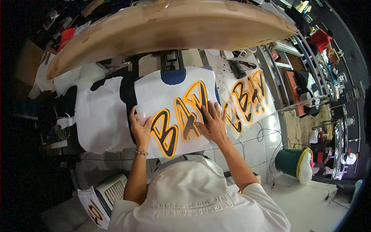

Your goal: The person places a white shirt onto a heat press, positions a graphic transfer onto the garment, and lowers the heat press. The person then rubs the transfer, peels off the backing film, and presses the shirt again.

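Observation:
A white sheet with large black lettering outlined in orange [166, 133] lies in front of me. Dark blue cloth [174, 77] shows through its neck-shaped cutout and along its right edge. At the sheet's left edge rests my left hand [140, 129], thumb and fingers apart, beside the first letter. My right hand [213, 123] lies flat with spread fingers over the last letter, covering part of it. Neither hand grips anything that I can see.
Left of the sheet lies a plain white shirt-shaped piece [102, 116] on black. More lettered sheets [249, 96] overlap at the right, below a black tool [237, 69]. A long brown wrapped form [170, 29] spans the back. A green bucket [290, 164] stands lower right, near cables.

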A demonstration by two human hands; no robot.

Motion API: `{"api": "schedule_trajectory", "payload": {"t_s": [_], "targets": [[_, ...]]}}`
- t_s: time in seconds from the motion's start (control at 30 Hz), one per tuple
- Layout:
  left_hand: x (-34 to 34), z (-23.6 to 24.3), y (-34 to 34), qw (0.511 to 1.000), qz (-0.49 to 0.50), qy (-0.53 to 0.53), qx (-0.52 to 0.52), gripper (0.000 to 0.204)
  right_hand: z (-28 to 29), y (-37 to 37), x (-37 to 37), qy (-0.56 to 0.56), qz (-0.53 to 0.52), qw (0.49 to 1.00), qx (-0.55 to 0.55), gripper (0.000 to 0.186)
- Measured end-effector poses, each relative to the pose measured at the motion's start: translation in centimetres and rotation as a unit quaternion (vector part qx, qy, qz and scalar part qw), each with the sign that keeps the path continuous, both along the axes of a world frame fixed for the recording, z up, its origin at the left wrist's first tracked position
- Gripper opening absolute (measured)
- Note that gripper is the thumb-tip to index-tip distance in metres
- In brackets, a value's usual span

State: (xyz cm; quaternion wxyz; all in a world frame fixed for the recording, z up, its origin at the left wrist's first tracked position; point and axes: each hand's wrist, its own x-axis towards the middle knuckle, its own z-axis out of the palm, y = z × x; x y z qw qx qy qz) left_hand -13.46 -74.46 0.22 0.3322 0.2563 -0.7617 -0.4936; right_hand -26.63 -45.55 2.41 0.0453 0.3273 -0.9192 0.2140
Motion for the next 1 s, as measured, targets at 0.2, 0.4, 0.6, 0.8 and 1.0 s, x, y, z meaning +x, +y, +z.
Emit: {"api": "schedule_trajectory", "payload": {"t_s": [0.2,0.4,0.6,0.8,1.0], "targets": [[0.3,2.1,2.6,0.937,-0.042,-0.094,-0.333,0.053,-0.1,-0.1,0.4,0.002,-0.003,1.000,-0.009,0.079],[1.0,1.6,5.8,0.905,-0.173,-0.193,-0.338,0.061,0.2,0.0,0.4,0.006,-0.002,1.000,-0.012,0.079],[1.2,1.1,5.8,0.896,-0.175,-0.197,-0.359,0.063,0.1,-0.1,0.4,0.009,0.003,1.000,-0.008,0.076],[0.9,1.1,5.8,0.900,-0.177,-0.191,-0.350,0.062,-0.1,-0.1,0.3,0.014,-0.001,1.000,-0.009,0.074],[0.4,1.0,5.4,0.898,-0.182,-0.187,-0.355,0.063,-0.1,-0.2,0.2,0.022,-0.003,1.000,-0.014,0.075]]}}
